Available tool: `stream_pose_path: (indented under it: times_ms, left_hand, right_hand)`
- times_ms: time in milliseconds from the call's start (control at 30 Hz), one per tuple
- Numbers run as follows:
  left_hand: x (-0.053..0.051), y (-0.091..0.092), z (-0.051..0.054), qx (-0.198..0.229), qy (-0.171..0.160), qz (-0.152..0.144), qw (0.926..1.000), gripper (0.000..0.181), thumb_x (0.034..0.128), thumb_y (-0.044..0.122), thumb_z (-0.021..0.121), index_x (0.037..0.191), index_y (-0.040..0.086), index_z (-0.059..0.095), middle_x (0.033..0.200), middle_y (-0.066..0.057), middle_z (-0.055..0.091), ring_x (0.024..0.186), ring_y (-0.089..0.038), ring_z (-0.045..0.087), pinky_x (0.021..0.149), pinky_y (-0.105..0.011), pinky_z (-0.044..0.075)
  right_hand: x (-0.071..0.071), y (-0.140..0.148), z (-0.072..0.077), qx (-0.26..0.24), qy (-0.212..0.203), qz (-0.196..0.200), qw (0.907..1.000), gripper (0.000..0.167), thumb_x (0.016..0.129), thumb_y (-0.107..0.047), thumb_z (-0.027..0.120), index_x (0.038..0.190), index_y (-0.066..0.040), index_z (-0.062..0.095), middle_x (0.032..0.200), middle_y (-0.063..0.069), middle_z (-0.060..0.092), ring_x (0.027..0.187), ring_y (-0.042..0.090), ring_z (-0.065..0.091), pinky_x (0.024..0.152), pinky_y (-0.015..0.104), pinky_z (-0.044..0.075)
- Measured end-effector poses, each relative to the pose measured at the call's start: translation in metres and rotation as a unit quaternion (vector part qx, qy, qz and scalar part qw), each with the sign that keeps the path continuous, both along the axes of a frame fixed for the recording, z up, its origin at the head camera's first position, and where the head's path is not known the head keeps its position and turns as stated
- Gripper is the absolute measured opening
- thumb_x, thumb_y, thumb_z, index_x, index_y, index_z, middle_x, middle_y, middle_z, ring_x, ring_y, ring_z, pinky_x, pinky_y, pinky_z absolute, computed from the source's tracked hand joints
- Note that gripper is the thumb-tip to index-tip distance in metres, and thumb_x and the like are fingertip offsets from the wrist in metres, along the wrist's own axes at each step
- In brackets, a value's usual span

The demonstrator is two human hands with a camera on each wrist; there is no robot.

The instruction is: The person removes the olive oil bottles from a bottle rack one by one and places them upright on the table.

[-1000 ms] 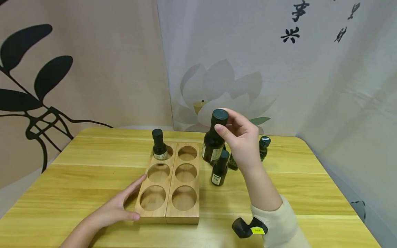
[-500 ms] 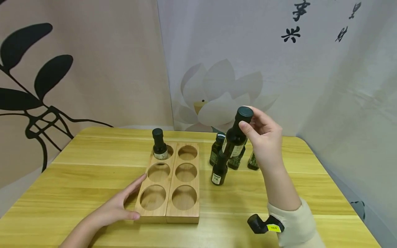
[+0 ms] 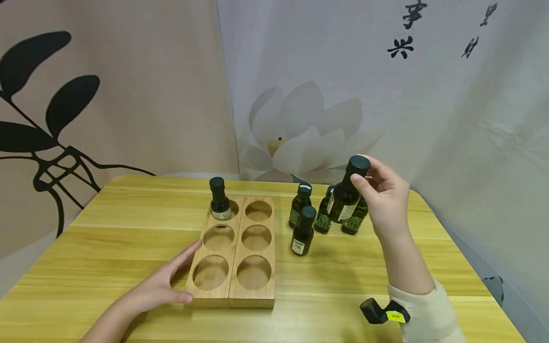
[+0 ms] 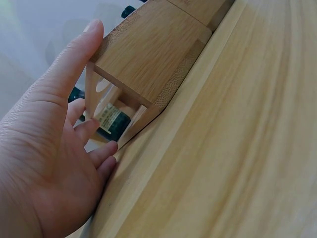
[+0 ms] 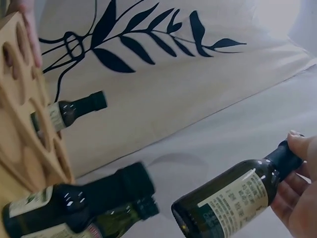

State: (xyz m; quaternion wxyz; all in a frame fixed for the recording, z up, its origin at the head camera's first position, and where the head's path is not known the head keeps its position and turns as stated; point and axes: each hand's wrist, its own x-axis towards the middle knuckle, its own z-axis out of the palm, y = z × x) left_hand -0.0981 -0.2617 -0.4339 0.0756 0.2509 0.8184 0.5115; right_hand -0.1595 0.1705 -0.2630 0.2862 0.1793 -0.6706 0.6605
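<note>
My right hand [image 3: 389,202] pinches a dark glass bottle [image 3: 344,196] by its capped neck, holding it up slightly tilted. The right wrist view shows the pale printed label of this held bottle [image 5: 233,201]. Flat against the left side of a wooden rack [image 3: 252,303] with round holes rests my left hand [image 3: 160,285], its thumb by the near corner. In the left wrist view the left hand's fingers [image 4: 103,152] touch the rack's end. One small dark bottle [image 3: 220,204] stands in the rack's far left hole.
Right of the rack, a small dark bottle [image 3: 302,234] stands on the wooden table [image 3: 107,238]. Behind it are several green-labelled bottles [image 3: 300,206], one partly hidden by the held bottle. A printed cloth [image 3: 171,95] hangs behind the table.
My right hand has carried the bottle rightward, away from the rack and past the standing bottles, and has lowered it a little in the last half second. My left hand has stayed put.
</note>
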Motion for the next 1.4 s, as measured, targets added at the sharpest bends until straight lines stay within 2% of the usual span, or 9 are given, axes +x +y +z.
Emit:
stream_pose_path:
  times_ms: [200,400,533,800,1067,1400]
  left_hand:
    - [0.000,0.000,0.000,0.002,-0.002,0.000,1.0000,0.101,0.0779,0.033,0.080,0.155,0.024,0.016,0.157,-0.018,0.013,0.131,-0.056,0.022,0.091,-0.079,0.014]
    - [0.001,0.001,0.001,0.001,0.002,0.001,1.0000,0.101,0.0774,0.034,0.081,0.155,0.024,0.016,0.157,-0.017,0.013,0.130,-0.057,0.023,0.090,-0.080,0.014]
    - [0.001,0.001,0.002,0.003,0.002,0.000,1.0000,0.100,0.0780,0.037,0.080,0.155,0.024,0.017,0.157,-0.016,0.014,0.130,-0.057,0.024,0.091,-0.080,0.015]
    - [0.001,0.002,0.003,0.000,0.008,0.002,1.0000,0.099,0.0784,0.038,0.079,0.155,0.024,0.017,0.157,-0.014,0.014,0.130,-0.057,0.025,0.091,-0.079,0.017]
    - [0.002,0.001,0.004,0.004,0.003,-0.001,1.0000,0.099,0.0792,0.041,0.078,0.155,0.024,0.017,0.158,-0.013,0.014,0.130,-0.057,0.023,0.091,-0.080,0.016]
    - [0.001,0.000,0.001,-0.002,-0.001,0.000,1.0000,0.098,0.0793,0.039,0.078,0.155,0.026,0.017,0.158,-0.012,0.013,0.130,-0.057,0.023,0.091,-0.080,0.017]
  right_hand:
    - [0.000,0.006,-0.017,0.003,-0.038,-0.011,0.9992,0.030,0.084,0.010,0.067,0.112,0.002,0.068,0.089,0.002,0.068,0.080,0.016,0.062,0.071,0.020,0.052]
    - [-0.001,0.012,-0.037,0.030,-0.038,-0.032,0.9983,0.031,0.083,0.010,0.068,0.114,0.004,0.067,0.091,0.001,0.068,0.080,0.014,0.062,0.069,0.019,0.051]
    - [-0.002,0.014,-0.050,0.030,-0.043,-0.028,0.9983,0.031,0.083,0.011,0.068,0.114,0.005,0.066,0.093,0.000,0.069,0.082,0.015,0.063,0.072,0.019,0.051]
    - [-0.003,0.014,-0.073,0.052,-0.075,-0.038,0.9951,0.032,0.083,0.009,0.069,0.115,0.006,0.065,0.091,-0.001,0.068,0.082,0.016,0.063,0.074,0.020,0.053]
    - [-0.001,0.013,-0.089,0.071,-0.099,-0.036,0.9920,0.032,0.084,0.006,0.069,0.115,0.005,0.065,0.092,-0.001,0.066,0.084,0.015,0.063,0.075,0.020,0.053]
    - [0.000,0.012,-0.106,0.069,-0.135,-0.032,0.9879,0.032,0.084,0.004,0.070,0.115,0.004,0.064,0.092,-0.005,0.066,0.087,0.012,0.062,0.077,0.018,0.052]
